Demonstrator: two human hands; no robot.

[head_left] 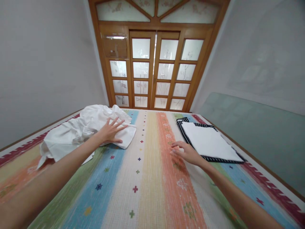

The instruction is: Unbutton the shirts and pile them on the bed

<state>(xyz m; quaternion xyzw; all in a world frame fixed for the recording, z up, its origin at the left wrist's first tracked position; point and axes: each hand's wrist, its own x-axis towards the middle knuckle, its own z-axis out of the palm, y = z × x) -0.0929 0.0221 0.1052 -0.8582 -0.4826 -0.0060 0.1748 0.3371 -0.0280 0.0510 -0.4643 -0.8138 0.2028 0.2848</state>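
Note:
My left hand [111,130], fingers spread, is over the right end of a heap of crumpled white cloth [78,127]; I cannot tell whether it presses on it. A flatter white piece [127,136] pokes out beside that hand. My right hand [187,153] hovers at or just above the orange stripe of the tablecloth, its fingers slightly bent and apart, holding nothing. Just to its right lies a flat folded white cloth [212,140] on top of a black fabric with white stripes [183,128].
A striped, multicoloured tablecloth [140,197] covers the table. Wooden doors with glass panes [152,70] stand beyond the far edge. Grey walls [43,57] rise on both sides, and a pale green panel [252,127] leans along the right.

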